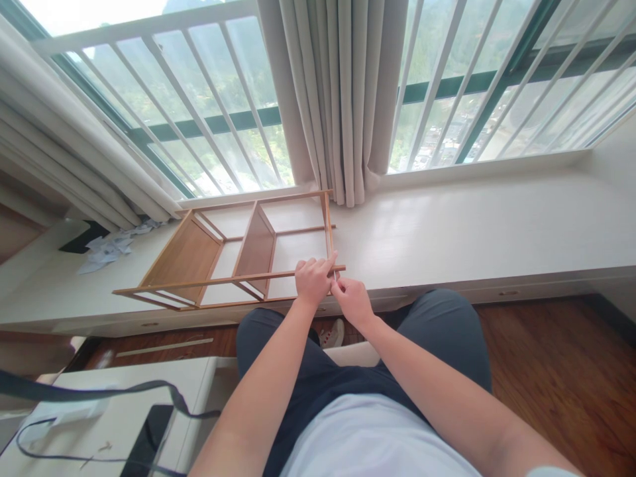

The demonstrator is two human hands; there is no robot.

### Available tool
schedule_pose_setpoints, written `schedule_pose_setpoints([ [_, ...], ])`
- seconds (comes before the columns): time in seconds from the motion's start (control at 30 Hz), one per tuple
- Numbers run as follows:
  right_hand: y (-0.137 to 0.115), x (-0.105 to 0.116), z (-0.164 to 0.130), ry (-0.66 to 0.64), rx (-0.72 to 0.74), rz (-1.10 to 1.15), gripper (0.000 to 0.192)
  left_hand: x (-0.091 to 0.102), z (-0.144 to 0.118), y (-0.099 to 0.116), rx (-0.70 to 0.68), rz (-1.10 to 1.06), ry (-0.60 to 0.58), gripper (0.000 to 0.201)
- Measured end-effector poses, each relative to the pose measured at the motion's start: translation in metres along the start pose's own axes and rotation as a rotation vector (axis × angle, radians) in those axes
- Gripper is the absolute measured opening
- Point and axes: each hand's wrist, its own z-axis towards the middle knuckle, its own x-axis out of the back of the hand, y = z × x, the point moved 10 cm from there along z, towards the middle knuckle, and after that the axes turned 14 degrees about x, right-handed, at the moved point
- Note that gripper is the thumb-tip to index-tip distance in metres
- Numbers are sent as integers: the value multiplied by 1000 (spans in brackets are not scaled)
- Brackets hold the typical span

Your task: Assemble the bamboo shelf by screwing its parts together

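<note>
A small wooden shelf rack [199, 255] lies on its side on the white window sill [472, 232], with two board shelves and thin rails. My left hand [314, 279] grips the rack's near right corner, where the front rail meets the right end frame. My right hand [352, 299] is pressed against the same corner from the right, fingers pinched; whether it holds a small part is hidden.
Grey curtains [342, 99] hang behind the rack, in front of barred windows. Crumpled white paper [112, 246] lies on the sill at the left. A white table [99, 417] with a dark strap and a black device is at lower left. My knees are under the sill.
</note>
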Motion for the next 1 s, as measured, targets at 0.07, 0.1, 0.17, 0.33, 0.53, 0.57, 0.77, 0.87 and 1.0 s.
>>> schedule_pose_setpoints([
  [0.07,2,-2,0,10,-8,47,40,-1,0,0,-2,3,0,50],
  [0.1,3,-3,-1,12,-8,69,40,-1,0,0,-4,4,-2,50],
  [0.17,4,-5,-1,17,-4,112,40,-2,0,-1,-2,7,-5,50],
  [0.33,6,-8,-3,22,-9,250,41,-1,-1,-1,-6,-1,3,50],
  [0.53,14,-24,-6,34,-90,565,45,2,1,1,8,4,-7,49],
  [0.57,17,-29,-8,32,-138,642,44,3,1,1,14,6,-15,49],
  [0.77,16,-52,-19,31,-331,1050,44,5,1,3,27,5,-33,49],
  [0.87,12,-53,-20,40,-340,1115,44,6,1,3,28,4,-29,49],
  [1.0,14,-52,-21,70,-337,1055,44,5,1,3,18,3,-29,48],
])
